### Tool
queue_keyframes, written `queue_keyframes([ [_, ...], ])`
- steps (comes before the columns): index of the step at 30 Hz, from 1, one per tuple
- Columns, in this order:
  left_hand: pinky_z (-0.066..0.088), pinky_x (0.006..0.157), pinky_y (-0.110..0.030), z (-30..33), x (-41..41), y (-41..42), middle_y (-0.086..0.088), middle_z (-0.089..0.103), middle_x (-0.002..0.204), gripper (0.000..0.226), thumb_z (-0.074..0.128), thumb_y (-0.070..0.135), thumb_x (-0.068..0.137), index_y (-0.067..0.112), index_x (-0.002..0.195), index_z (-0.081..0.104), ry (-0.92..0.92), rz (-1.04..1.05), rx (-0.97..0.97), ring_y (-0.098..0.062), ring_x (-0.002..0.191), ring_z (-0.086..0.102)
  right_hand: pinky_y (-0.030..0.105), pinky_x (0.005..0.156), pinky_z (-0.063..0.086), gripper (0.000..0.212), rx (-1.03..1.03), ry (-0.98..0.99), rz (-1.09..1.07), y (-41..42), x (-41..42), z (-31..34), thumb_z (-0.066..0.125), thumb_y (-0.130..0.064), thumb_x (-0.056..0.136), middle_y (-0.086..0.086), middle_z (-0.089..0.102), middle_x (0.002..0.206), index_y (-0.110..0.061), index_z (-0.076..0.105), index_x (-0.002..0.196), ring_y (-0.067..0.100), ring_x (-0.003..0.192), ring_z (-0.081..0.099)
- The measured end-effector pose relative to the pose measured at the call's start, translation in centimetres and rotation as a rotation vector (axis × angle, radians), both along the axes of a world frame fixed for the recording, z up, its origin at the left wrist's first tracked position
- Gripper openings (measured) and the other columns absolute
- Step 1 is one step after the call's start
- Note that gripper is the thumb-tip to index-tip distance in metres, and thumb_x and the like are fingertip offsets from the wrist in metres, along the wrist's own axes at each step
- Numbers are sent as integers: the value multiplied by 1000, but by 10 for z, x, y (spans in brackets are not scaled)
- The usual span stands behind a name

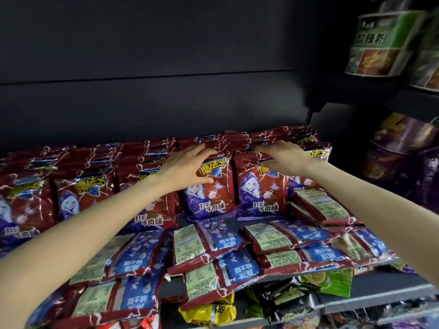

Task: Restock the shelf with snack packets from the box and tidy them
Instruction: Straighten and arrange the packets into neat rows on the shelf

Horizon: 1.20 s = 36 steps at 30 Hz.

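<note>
At centre frame, the left hand (187, 168) curls over the top edge of an upright glossy red-and-purple foil snack packet (209, 188), thumb in front, gripping it. Just right, the right hand (282, 157) rests bent fingers on the top of the neighbouring upright packet (260, 188); a full grip cannot be told. Flat packets (204, 243) lie face-down along the dark shelf's (370, 279) front edge. This looks like tidying: next, straighten both, then stand up the flat ones. No box shows.
</note>
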State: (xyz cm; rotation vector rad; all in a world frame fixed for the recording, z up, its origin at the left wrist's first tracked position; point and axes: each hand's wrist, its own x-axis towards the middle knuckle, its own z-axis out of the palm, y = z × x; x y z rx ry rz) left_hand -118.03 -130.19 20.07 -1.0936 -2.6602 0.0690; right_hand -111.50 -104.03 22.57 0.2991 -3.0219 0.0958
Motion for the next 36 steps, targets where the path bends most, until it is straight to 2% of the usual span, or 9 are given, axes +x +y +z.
queue_keyframes([
  [5, 29, 110, -48, -7, 5, -2, -8, 34, 146, 89, 68, 56, 74, 24, 146, 27, 261, -259, 18, -26, 133, 31, 37, 79, 48, 37, -50, 176, -8, -8, -8, -9, 59, -21, 91, 9, 62, 116, -24, 47, 126, 29, 96, 63],
  [8, -2, 115, -48, -20, 9, 1, -5, 2, 158, 102, 56, 73, 70, 32, 149, 7, 248, -261, -167, -24, 144, -5, 37, 86, 47, 46, -43, 211, 142, -1, -2, -14, 61, -15, 88, 8, 52, 128, -22, 44, 130, 26, 109, 56],
  [11, -19, 110, -48, -29, 1, -3, -2, -27, 153, 117, 58, 77, 65, 38, 146, -17, 172, -189, -257, -22, 140, -28, 38, 105, 35, 69, 94, 124, 198, 7, 6, -16, 68, -43, 81, 3, 36, 141, -33, 35, 141, 21, 130, 36],
  [15, -19, 109, -42, -25, -4, -6, 5, -35, 148, 120, 61, 75, 65, 43, 140, -27, 63, -163, -294, -20, 139, -27, 48, 114, 15, 103, 338, 35, 141, 6, 8, -28, 67, -66, 69, 0, 5, 157, -43, 6, 148, 26, 143, 11],
  [20, -18, 109, -42, -26, -2, -6, 6, -35, 148, 122, 56, 78, 66, 34, 142, -29, 61, -150, -260, -15, 137, -28, 50, 114, 17, 110, 414, 124, 111, -1, 2, -41, 71, -59, 70, 5, 1, 158, -37, -2, 150, 28, 143, 11],
  [24, -4, 116, -39, -26, 1, -5, -3, -1, 158, 101, 35, 76, 79, 21, 148, -13, 80, -174, -60, -20, 145, -1, 53, 113, 14, 114, 430, 200, 155, 0, -2, -47, 76, -57, 64, 8, 7, 158, -33, 5, 151, 30, 143, 15],
  [28, 16, 112, -35, -11, 10, 7, -1, 36, 147, 72, 34, 58, 87, 20, 147, 26, 93, -242, 192, -18, 135, 30, 53, 115, 9, 96, 304, 178, 166, 10, 14, -31, 65, -60, 75, 6, 7, 158, -36, 10, 150, 29, 144, 10],
  [33, 39, 96, -34, 7, 44, 56, 7, 67, 105, 34, 46, 38, 88, 23, 113, 64, 98, -427, 334, -14, 106, 55, 33, 94, 49, 40, -187, 134, 163, 63, 83, 3, 52, -45, 89, -6, 62, 122, -29, 57, 126, 6, 109, 58],
  [36, 37, 93, -28, 12, 79, 95, 15, 67, 94, 25, 55, 42, 90, 30, 109, 64, -91, -452, 286, -8, 97, 55, 15, 83, 50, 26, -390, 109, 127, 100, 129, 3, 56, -47, 88, -11, 70, 101, -34, 63, 110, -3, 90, 64],
])
